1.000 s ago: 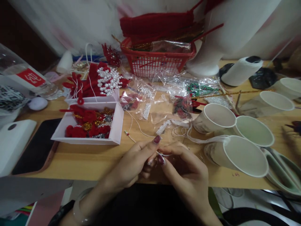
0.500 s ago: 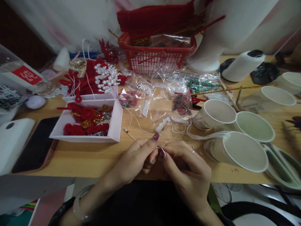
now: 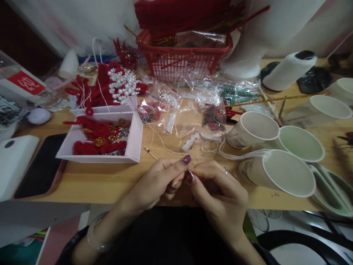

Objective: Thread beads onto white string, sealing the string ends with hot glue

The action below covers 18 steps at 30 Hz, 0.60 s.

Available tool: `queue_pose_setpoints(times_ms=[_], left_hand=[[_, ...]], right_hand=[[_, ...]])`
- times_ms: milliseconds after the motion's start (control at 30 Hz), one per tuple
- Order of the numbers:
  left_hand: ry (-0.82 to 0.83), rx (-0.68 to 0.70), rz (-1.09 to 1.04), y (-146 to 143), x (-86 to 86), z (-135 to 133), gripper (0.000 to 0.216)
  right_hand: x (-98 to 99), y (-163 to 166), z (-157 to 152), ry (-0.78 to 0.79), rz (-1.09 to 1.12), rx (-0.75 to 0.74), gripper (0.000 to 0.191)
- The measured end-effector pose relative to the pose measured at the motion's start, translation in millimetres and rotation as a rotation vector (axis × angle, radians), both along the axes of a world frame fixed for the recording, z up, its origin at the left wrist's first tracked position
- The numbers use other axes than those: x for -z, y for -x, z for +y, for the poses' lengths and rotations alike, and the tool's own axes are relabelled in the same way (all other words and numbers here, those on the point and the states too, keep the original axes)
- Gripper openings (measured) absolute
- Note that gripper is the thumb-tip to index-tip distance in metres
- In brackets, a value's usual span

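Near the table's front edge, my left hand and my right hand meet with thumbs and forefingers pinched together. Both are closed on a thin white cord, mostly hidden at the fingertips. Left of my fingers, a length of this cord carries a few small red, green and white beads and lies on the wood. Just beyond my hands rests a cluster of small white beads. A bundle of white cords runs from there to the nearest paper cup.
At left, a white box holds red and gold ornaments, beside a phone. Clear plastic bags of beads lie mid-table before a red basket. More cups and a thread spool stand right.
The view has tilted slightly, so the table things sit a little higher. My fingertips have drawn closer together, and the white cord between them shows less.
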<state>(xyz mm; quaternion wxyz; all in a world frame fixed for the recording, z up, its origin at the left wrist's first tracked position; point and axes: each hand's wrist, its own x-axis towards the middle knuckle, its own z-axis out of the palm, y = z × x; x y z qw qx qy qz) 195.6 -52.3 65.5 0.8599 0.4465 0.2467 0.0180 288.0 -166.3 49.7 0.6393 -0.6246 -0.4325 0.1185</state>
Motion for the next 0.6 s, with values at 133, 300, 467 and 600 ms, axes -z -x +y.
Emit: queue_pose_setpoints(times_ms=[133,300,467,600], left_hand=[[0.013,0.021,0.007,0.5,-1.3,1.3,0.061],[0.038,0.027,0.021,-0.3,-1.9,1.7,0.063],[0.021,0.028,0.049,-0.9,-2.7,1.9,0.063],[0.026,0.008,0.038,-0.1,-1.6,1.1,0.063]], right_hand=[[-0.4,-1.1,-0.5,-0.007,-0.003,-0.016,0.015],[0.4,-0.7,-0.7,-0.014,-0.018,-0.016,0.015],[0.6,0.4,0.1,-0.022,-0.029,-0.003,0.016],[1.5,1.7,-0.7,-0.004,0.014,-0.024,0.015]])
